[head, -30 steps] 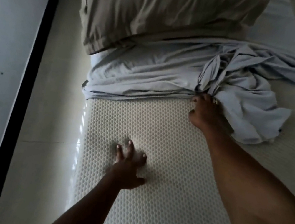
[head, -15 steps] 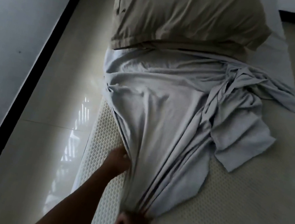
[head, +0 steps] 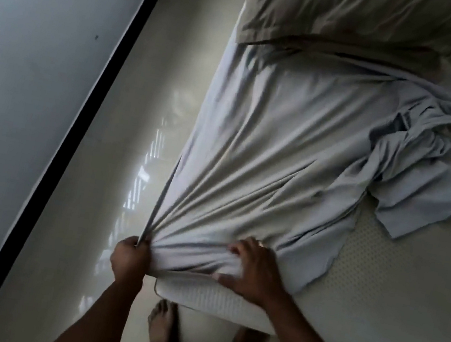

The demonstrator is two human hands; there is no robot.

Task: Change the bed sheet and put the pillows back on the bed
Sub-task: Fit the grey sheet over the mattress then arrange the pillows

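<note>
- head view: worn camera looks forward and steeply down over the near corner of the mattress [head: 212, 297]; frame tilted, wall [head: 25, 77] slants up the left
- faces along the sheet [head: 267, 148] toward the pillow [head: 363, 17] at top
- close range; left hand [head: 129, 256] and right hand [head: 255, 271] low centre; own feet [head: 162, 324] at bottom edge

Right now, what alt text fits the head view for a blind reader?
Left hand and right hand grip a bunched grey bed sheet at the near corner of a mattress. A beige pillow lies at the far end.
</note>
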